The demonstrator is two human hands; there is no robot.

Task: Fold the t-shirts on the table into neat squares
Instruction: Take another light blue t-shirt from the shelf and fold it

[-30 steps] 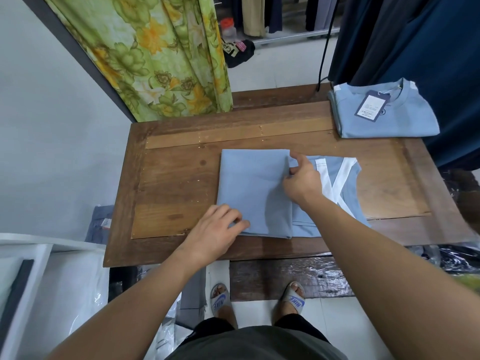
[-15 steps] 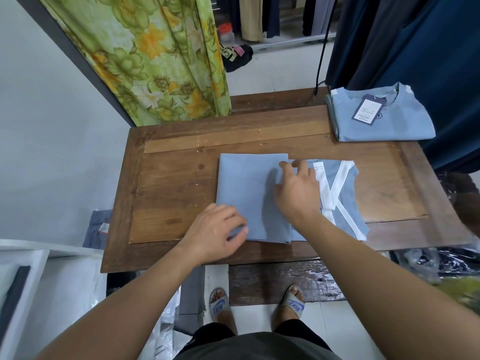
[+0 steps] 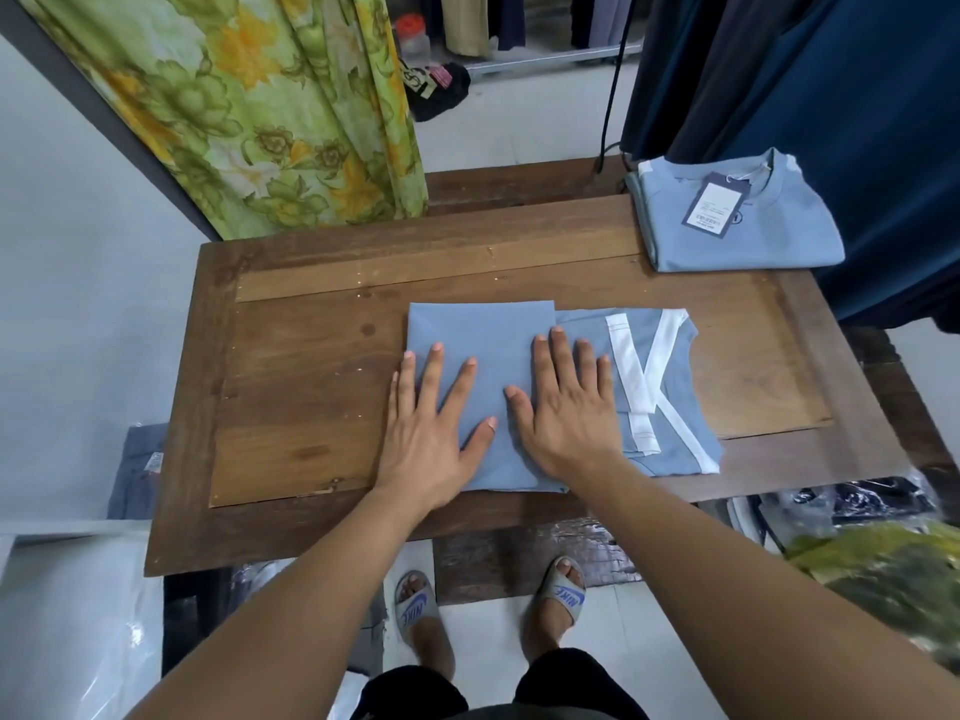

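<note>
A light blue t-shirt (image 3: 483, 330) with white stripes lies partly folded in the middle of the wooden table (image 3: 311, 397). Its plain left half is folded over; the striped part sticks out to the right. My left hand (image 3: 431, 423) lies flat with spread fingers on the shirt's left edge. My right hand (image 3: 566, 407) presses flat on the middle of the shirt, over the fold's edge. A second light blue t-shirt (image 3: 743, 231), folded square with a paper tag on it, sits at the table's far right corner.
A green floral curtain (image 3: 249, 106) hangs behind the table's far left. Dark blue garments (image 3: 831, 85) hang at the far right. Bagged items (image 3: 857, 511) lie on the floor to the right, white plastic (image 3: 67, 615) to the left. My sandalled feet stand under the near edge.
My right hand let go of the fold's edge and flattened onto the shirt. My left hand uncurled and spread flat on the left part. The view moved closer.
</note>
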